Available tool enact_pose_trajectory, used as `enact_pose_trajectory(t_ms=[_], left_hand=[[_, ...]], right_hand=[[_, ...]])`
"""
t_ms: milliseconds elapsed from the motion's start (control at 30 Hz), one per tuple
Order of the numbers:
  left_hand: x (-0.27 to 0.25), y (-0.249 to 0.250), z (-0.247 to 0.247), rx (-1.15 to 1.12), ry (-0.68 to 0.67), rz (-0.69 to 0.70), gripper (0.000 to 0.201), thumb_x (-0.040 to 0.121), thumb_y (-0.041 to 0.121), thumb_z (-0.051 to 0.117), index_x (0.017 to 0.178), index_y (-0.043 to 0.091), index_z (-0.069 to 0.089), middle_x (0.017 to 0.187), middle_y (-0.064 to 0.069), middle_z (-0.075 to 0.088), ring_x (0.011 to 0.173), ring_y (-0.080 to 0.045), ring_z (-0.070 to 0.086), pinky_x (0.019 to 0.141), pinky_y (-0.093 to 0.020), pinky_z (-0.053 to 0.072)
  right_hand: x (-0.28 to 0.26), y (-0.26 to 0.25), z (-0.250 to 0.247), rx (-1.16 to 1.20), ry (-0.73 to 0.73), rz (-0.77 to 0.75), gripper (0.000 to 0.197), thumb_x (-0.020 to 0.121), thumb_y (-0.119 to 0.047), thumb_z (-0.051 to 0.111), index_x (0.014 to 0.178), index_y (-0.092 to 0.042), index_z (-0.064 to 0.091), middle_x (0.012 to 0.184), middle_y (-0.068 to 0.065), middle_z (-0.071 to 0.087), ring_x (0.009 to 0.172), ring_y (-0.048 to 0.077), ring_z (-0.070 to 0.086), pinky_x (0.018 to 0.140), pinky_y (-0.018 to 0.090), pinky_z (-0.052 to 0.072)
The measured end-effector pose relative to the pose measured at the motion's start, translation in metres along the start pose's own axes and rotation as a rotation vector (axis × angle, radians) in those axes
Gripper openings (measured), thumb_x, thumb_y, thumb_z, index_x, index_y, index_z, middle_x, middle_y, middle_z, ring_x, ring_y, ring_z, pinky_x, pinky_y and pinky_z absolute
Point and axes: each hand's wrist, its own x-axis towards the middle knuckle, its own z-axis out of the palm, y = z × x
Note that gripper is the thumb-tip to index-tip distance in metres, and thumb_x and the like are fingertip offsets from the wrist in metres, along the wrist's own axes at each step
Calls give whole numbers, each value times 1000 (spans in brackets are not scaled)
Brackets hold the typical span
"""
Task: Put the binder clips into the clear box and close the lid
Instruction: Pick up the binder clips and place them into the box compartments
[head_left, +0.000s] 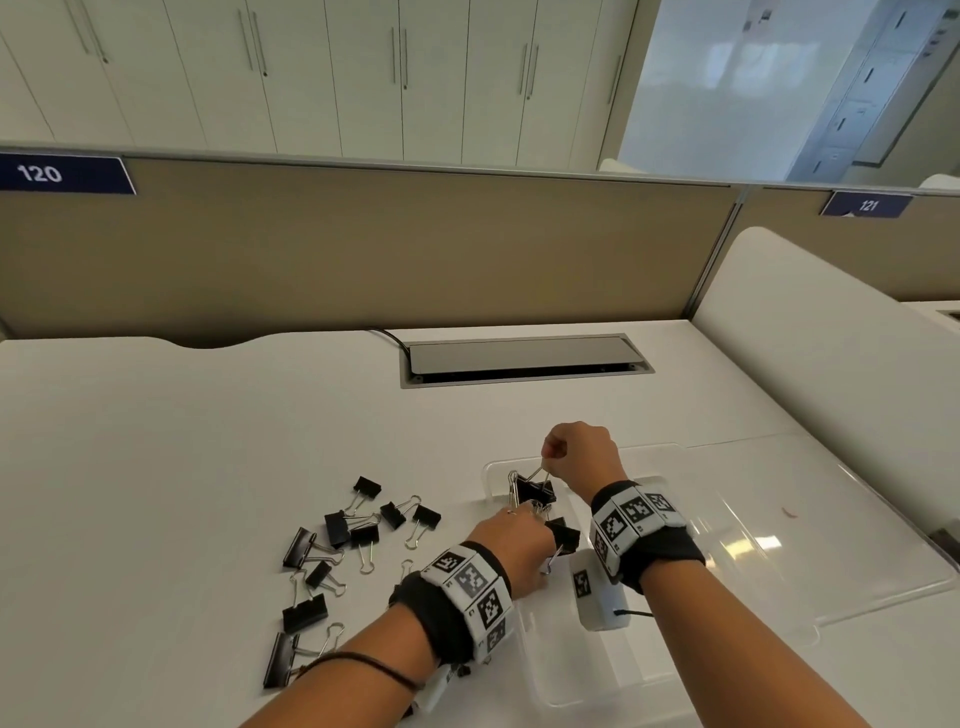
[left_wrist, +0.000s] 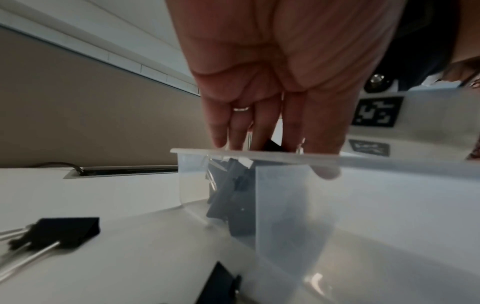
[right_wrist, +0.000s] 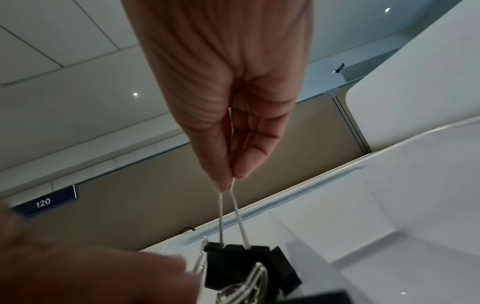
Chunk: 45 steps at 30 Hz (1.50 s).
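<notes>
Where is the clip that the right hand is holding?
In the head view, the held clip hangs from the right hand over the clear box, right of the loose clips on the desk.

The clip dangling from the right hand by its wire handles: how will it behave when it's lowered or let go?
The clip hangs from thin wire handles pinched by the right hand, so it will likely swing rather than stay rigid. Its black body looks stiff and compact, probably dropping flat without rolling. Loops of the clips in the box could snag it.
</notes>
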Motion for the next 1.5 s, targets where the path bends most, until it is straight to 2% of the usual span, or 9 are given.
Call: enact_pose_trajectory(t_ms=[133,267,500,633,733,967,1133,1233,1500], left_hand=[[-4,-4,-4,-142,157,-26,31,97,21,44,108,1,65,114,-15,63,107,-30,58,90,-39,48],[-5,-16,-17,-564,359,-187,27,93,23,55,108,8,71,107,-13,71,100,-27,65,95,-38,51],[7,-30,-23,-1074,405,-406,12,88,-2,55,91,4,65,62,-8,59,45,-16,56,59,-34,58],[22,-30,-19,-757,390,-407,23,89,10,60,109,5,69,107,-15,67,91,-28,65,87,-37,54],[28,-31,-16,-442,366,-376,34,93,12,54,127,14,60,125,-12,54,123,-28,47,98,-33,43],[33,-28,-14,-308,280,-317,44,97,12,44,141,12,40,122,-16,59,119,-30,51,97,-37,44],[31,-27,-13,-337,293,-286,62,94,1,42,149,21,24,120,-16,59,117,-31,51,96,-37,45],[27,-34,-13,-375,333,-286,60,97,8,43,150,27,20,124,-15,56,122,-30,46,101,-35,41],[3,-63,-5,-398,412,-337,39,98,10,42,135,20,52,132,-8,53,128,-24,42,108,-31,36]], right_hand=[[-9,2,0,-19,-28,-132,12,82,-6,60,86,-6,71,81,4,69,74,13,56,73,24,49],[-15,6,-4,-61,-79,-200,11,81,-3,59,83,-5,70,74,-3,54,72,13,53,66,19,42],[-30,10,-12,-122,-378,-155,25,72,2,72,96,-6,68,87,10,71,78,16,58,67,18,45],[-35,10,-9,-241,-481,-135,32,74,-1,73,104,-9,71,104,12,73,101,23,65,91,29,50],[-38,6,-3,-236,-478,-102,29,75,-4,73,104,-8,71,107,12,71,99,24,63,93,31,52],[-39,-2,4,-35,-355,-62,34,75,-22,75,104,-7,68,103,8,69,79,14,56,61,16,45],[-31,-2,-4,92,-340,62,12,82,-12,63,87,-5,71,63,-2,61,53,10,57,58,17,53],[-24,4,-13,151,-340,157,15,85,-11,61,90,-2,72,60,-1,61,50,7,58,51,12,52],[-21,2,8,-163,-239,147,18,85,-9,64,100,-11,74,108,11,72,100,25,68,90,29,54]])
